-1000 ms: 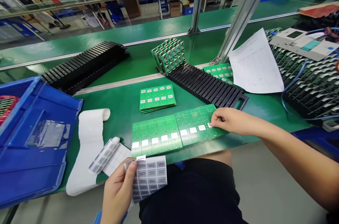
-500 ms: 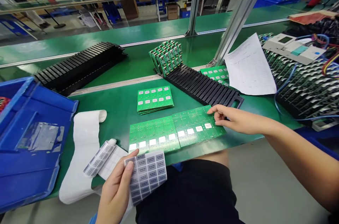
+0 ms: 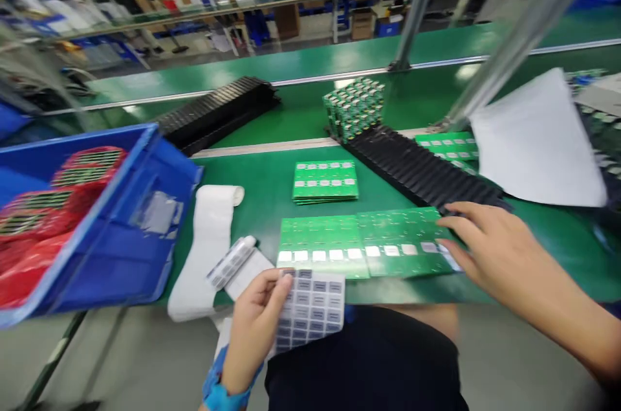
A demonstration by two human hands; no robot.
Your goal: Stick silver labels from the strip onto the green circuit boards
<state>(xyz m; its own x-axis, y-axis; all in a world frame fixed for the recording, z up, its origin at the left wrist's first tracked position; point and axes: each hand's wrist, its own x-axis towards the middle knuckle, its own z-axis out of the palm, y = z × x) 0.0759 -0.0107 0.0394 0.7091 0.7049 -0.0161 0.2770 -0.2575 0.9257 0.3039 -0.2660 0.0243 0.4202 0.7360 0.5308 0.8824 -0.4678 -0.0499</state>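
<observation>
In my left hand (image 3: 259, 320) is a sheet of grey printed labels (image 3: 313, 311), pinched between thumb and fingers. The trailing label strip has a rolled part (image 3: 230, 262) on the table and a long white backing (image 3: 206, 236). Two green circuit boards lie side by side: a left board (image 3: 317, 230) and a right board (image 3: 395, 226), each with a row of white labels. My right hand (image 3: 499, 252) is at the right board's end, thumb and forefinger apart. By the thumb is a white label (image 3: 451, 257), partly covered; blur hides whether it is stuck down.
Behind the boards sit a stack of labelled boards (image 3: 325, 181) and a black slotted rack (image 3: 422, 168) with upright boards (image 3: 354, 107). Another black rack (image 3: 220, 110) is farther back. A blue bin (image 3: 160, 204) stands left, a white paper (image 3: 538, 145) right.
The view has swung left, so the things sit farther right and more of the blue bin shows. A white label now shows by my right thumb at the right board's end. My left hand keeps the sheet.
</observation>
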